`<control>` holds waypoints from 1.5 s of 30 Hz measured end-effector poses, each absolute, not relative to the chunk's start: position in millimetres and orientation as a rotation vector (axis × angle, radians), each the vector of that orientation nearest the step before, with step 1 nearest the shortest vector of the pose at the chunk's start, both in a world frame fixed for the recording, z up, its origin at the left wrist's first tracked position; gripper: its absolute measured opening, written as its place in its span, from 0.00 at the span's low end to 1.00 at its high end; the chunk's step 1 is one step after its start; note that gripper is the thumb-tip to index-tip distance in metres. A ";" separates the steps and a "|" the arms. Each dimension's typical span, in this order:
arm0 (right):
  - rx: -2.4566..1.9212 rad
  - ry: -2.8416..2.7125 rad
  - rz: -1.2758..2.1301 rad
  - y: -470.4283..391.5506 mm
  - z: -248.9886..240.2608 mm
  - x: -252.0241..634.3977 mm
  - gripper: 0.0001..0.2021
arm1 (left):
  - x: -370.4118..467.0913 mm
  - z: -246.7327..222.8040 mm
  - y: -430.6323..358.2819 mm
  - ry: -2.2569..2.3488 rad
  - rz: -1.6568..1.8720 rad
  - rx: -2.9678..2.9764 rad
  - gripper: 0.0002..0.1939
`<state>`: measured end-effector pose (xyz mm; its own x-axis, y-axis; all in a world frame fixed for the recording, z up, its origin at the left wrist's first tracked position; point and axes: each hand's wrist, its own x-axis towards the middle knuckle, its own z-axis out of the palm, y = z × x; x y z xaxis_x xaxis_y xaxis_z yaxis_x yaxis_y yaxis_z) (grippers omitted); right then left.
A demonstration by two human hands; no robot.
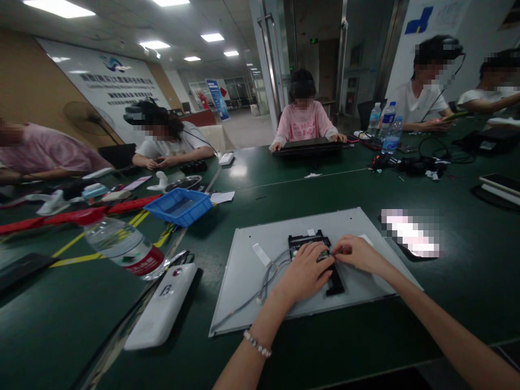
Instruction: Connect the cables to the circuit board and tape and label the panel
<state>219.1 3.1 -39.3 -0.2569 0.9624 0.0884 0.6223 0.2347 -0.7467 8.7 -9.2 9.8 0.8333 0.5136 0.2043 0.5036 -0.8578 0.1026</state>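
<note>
Both work: left hand [305, 272] spreads over black frame [335, 285], right hand [357, 253] pinches (what, unclear).

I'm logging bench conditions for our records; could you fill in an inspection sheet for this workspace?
Surface: dark green table.
Work pieces: pale flat panel on the table; black frame-like part on the panel, partly covered.
Clutter: water bottle and white power bank left of the panel, blue tray beyond them, phone to the right.
Hands: left hand lies over the black part; right hand has its fingertips at the part's edge, grip unclear.
Cables: grey cables on the panel's left side.
Surroundings: other people seated around the table; ceiling lights on.
</note>
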 end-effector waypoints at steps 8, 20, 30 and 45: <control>-1.435 -1.969 0.857 1.0 -34.4 218.8 0.09 | 8.7 9.4 -9.2 0.822 0.361 2.957 0.13; -1.396 -1.985 0.864 2.1 -33.8 220.5 0.09 | 9.1 11.0 -9.9 0.825 0.344 2.951 0.13; -1.410 -1.915 0.812 3.8 -36.0 222.1 0.05 | 8.9 12.4 -11.1 0.826 0.337 2.956 0.14; -1.378 -1.890 0.840 7.1 -38.2 221.8 0.09 | 7.7 8.9 -10.1 0.824 0.370 2.954 0.13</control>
<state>221.8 7.1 -38.2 -0.2413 0.9620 0.1279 0.5497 0.2441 -0.7989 7.7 -10.1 8.9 0.8290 0.5164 0.2148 0.5038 -0.8562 0.1142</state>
